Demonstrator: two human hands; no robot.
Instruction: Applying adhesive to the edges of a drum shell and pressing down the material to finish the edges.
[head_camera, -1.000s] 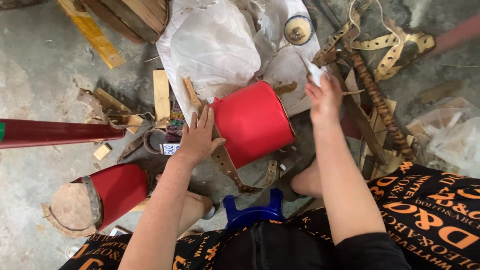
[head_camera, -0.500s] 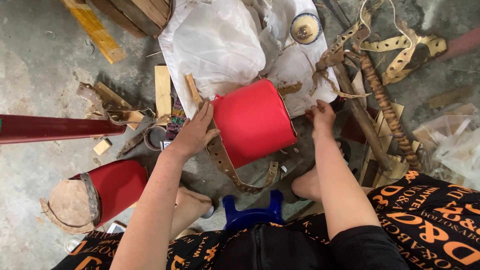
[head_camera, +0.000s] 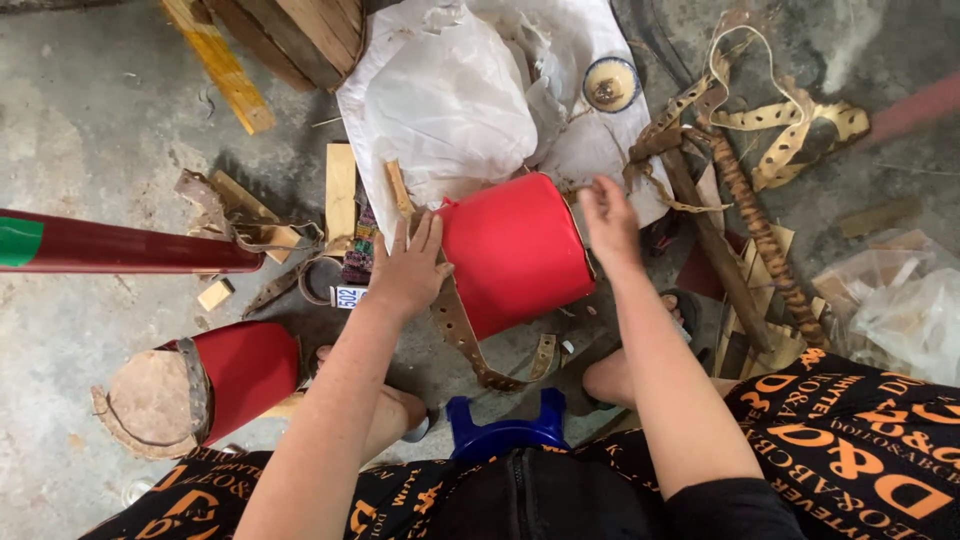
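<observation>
The left hand (head_camera: 408, 268) is lying flat with its fingers spread against the left end of the red drum shell (head_camera: 515, 250) (it is lying on its side on the floor). A brown leather strap (head_camera: 462, 335) is hanging just under that hand. The right hand (head_camera: 610, 222) is touching the drum's right edge, fingers loose and apart.
</observation>
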